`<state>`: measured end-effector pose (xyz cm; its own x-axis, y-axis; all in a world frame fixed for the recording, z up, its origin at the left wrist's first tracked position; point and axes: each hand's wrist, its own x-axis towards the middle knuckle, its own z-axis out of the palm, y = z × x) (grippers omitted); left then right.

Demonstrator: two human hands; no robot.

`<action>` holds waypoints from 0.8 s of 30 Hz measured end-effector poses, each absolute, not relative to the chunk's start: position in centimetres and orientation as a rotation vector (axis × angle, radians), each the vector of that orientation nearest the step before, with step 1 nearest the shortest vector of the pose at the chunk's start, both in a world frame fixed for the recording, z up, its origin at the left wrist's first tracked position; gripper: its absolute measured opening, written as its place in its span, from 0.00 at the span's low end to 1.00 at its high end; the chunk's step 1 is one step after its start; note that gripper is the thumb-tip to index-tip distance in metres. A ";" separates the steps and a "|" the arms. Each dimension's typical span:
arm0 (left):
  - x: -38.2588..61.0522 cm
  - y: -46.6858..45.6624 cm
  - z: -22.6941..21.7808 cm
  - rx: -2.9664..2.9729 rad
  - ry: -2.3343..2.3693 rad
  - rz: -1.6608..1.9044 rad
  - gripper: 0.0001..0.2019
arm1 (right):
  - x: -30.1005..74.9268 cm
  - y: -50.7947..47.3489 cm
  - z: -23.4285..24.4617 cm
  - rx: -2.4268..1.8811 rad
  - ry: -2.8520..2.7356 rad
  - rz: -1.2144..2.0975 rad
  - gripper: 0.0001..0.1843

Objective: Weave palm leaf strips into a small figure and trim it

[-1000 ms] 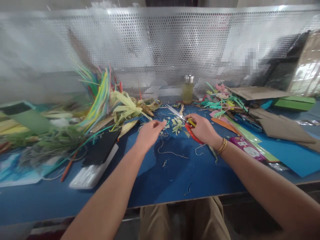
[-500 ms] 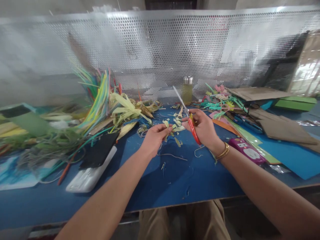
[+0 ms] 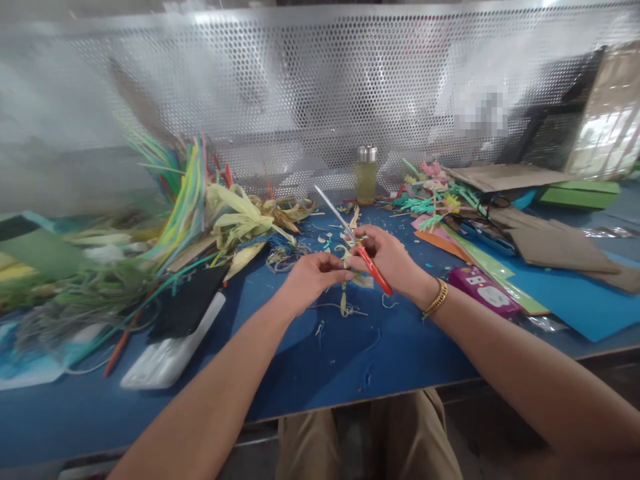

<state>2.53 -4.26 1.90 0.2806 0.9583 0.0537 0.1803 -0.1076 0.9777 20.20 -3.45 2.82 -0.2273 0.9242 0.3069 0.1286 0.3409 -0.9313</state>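
My right hand [image 3: 389, 259] is closed around scissors [image 3: 371, 268] with red handles. Their blades point up and to the left, past my fingers. Close beside it, my left hand [image 3: 320, 279] pinches a thin pale green strip of corn husk [image 3: 343, 303], which hangs below the fingertips. The fingertips of both hands nearly meet, so the held part of the strip is mostly hidden. Husk scraps [image 3: 363, 280] lie on the blue table under and behind the hands.
A corn husk bundle [image 3: 245, 217] and coloured strips [image 3: 187, 207] stand left, behind a black phone-like slab [image 3: 187, 303] on a white case [image 3: 173, 357]. A lidded jar [image 3: 367, 177] stands by the perforated metal screen [image 3: 330, 87]. Rightward are a purple box [image 3: 483, 291], coloured paper and cardboard [image 3: 557, 247].
My right hand has moved left and down with the scissors, closer to my left fingertips. The left hand stays pinched, and a husk strip now dangles beneath it. The view has shifted slightly.
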 end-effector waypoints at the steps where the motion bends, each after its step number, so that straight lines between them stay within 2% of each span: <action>1: 2.5 -4.2 1.9 1.448 1.068 0.965 0.12 | 20.2 -3.5 3.0 -0.959 -1.578 1.054 0.26; 6: 2.6 -4.0 1.6 1.107 0.940 0.980 0.13 | 20.4 -3.5 3.3 -0.896 -1.408 1.144 0.26; 15: 2.7 -3.5 0.7 1.166 1.003 1.069 0.12 | 20.0 -3.2 2.7 -0.934 -1.483 1.142 0.27; 24: 2.4 -3.7 1.4 1.287 1.093 0.968 0.10 | 19.9 -3.4 2.4 -0.952 -1.624 1.058 0.26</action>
